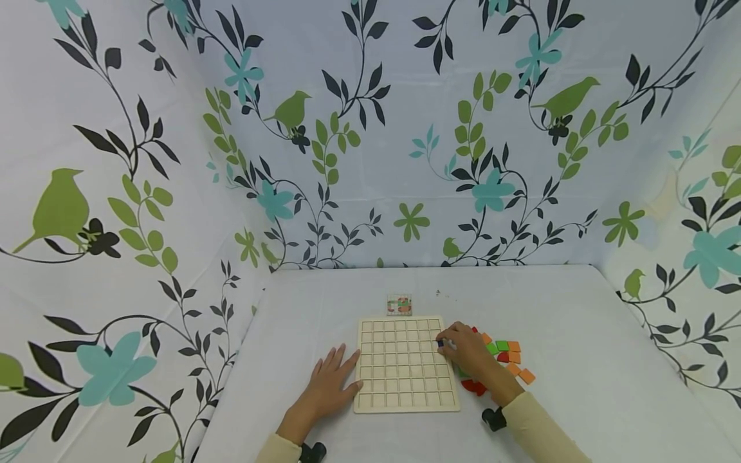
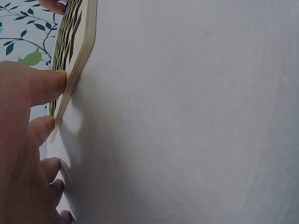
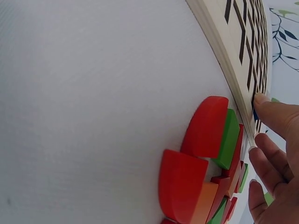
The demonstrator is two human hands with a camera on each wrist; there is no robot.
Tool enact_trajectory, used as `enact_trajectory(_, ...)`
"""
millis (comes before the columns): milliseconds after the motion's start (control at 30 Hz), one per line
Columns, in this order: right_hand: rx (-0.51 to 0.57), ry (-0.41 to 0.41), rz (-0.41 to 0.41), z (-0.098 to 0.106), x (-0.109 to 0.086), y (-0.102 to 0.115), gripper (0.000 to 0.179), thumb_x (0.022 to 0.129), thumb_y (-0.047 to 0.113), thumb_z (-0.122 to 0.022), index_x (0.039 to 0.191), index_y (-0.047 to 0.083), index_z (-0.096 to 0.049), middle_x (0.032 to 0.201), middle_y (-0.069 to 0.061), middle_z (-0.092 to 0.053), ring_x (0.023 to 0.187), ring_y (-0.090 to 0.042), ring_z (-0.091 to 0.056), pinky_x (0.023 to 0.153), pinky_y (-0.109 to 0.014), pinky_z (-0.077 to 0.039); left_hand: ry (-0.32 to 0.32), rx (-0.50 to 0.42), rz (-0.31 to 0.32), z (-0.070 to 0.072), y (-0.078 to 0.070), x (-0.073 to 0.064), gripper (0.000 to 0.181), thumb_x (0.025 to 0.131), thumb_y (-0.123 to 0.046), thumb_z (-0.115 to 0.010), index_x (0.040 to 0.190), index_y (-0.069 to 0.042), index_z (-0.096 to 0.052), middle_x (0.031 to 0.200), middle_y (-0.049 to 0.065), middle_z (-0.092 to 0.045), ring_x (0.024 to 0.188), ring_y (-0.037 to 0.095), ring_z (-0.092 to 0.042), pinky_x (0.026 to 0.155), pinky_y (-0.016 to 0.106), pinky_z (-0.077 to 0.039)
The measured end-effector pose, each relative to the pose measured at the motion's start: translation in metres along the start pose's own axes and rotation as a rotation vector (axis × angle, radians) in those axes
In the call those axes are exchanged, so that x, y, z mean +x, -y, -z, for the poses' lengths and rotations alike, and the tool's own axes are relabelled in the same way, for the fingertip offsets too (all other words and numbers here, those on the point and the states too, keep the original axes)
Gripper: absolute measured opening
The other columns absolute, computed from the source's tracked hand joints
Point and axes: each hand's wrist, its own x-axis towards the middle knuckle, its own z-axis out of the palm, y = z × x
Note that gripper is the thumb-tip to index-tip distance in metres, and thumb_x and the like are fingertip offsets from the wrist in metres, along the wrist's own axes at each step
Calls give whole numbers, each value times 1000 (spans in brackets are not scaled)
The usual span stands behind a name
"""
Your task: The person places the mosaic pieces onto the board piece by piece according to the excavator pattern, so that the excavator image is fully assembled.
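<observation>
A pale wooden grid board (image 1: 406,378) lies on the white table, its square cells bare over most of its face. At its left edge my left hand (image 1: 330,384) lies with fingers spread; in the left wrist view the thumb (image 2: 49,87) and a fingertip touch the board's rim. My right hand (image 1: 469,349) is over the right edge, pinching a small dark blue piece (image 1: 440,343). That blue piece (image 3: 255,115) is mostly covered by the thumb in the right wrist view. Beneath and beside this hand lie red (image 3: 182,184), green (image 3: 227,140) and orange pieces (image 1: 527,376).
A small printed picture card (image 1: 399,305) lies behind the board. The loose pieces spread along the board's right side, partly hidden by the right forearm. A patterned cloth (image 1: 428,161) with leaves and birds hangs behind the table and at both sides.
</observation>
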Motion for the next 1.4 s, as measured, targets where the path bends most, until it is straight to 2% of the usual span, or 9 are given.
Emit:
enact_trajectory(267,-3,7,-15,1,-1,0,24,97,26,-79,119,18,-76,115,-4,-65,103,-22,-61,91,-46,-56,-9,3,-5,0,1,0,67,104,-46,-60,163,-19,-43,172,22,-27,160,46,-21,125,72,-17)
enact_trajectory(433,17,-10,-40,7,-4,-10,33,97,27,-79,126,13,-73,123,-9,-65,109,-27,-60,92,-53,-50,-6,5,-1,-1,1,0,67,104,-47,-60,162,-19,-43,172,21,-27,160,46,-21,125,72,-17)
enact_trajectory(533,-17,-64,-94,10,-6,-24,35,96,26,-79,126,9,-71,120,-12,-64,104,-29,-58,86,-53,-47,-1,6,2,-2,2,1,67,104,-47,-60,163,-19,-43,172,21,-27,160,46,-21,125,72,-17)
enact_trajectory(667,-63,-139,-196,16,-13,-41,38,95,26,-79,124,3,-68,119,-19,-62,107,-37,-57,86,-56,-45,0,4,5,-3,2,0,67,104,-47,-59,163,-19,-43,173,21,-26,160,45,-20,125,71,-17)
enact_trajectory(767,-63,-149,-262,23,-18,-47,38,96,24,-78,122,-1,-68,118,-23,-62,109,-42,-57,87,-59,-44,-2,4,7,-1,1,0,67,104,-48,-59,163,-20,-43,173,21,-26,160,45,-20,125,71,-16)
enact_trajectory(900,-51,-134,-305,31,-21,-50,32,97,21,-76,118,-2,-68,113,-25,-64,105,-43,-59,85,-61,-45,-16,-8,-10,0,0,0,67,104,-46,-60,162,-18,-44,171,23,-28,159,49,-21,124,73,-15)
enact_trajectory(1133,28,-113,-342,30,-16,-51,33,97,17,-74,121,-4,-67,115,-28,-62,101,-40,-59,85,-59,-48,-25,-16,-31,0,2,-1,67,104,-46,-60,162,-16,-44,171,26,-28,158,51,-22,123,75,-16)
enact_trajectory(1300,88,-107,-295,24,-8,-51,33,98,15,-74,123,-5,-67,118,-30,-61,101,-41,-60,87,-63,-52,-12,-4,-13,2,2,-2,67,104,-47,-59,163,-18,-43,172,24,-27,159,49,-21,124,73,-16)
enact_trajectory(1400,106,-94,-284,22,-5,-50,34,98,16,-74,123,-6,-67,118,-29,-60,99,-39,-59,87,-61,-54,-9,1,-24,1,3,-1,67,104,-47,-59,162,-17,-43,171,24,-27,159,48,-22,124,73,-17)
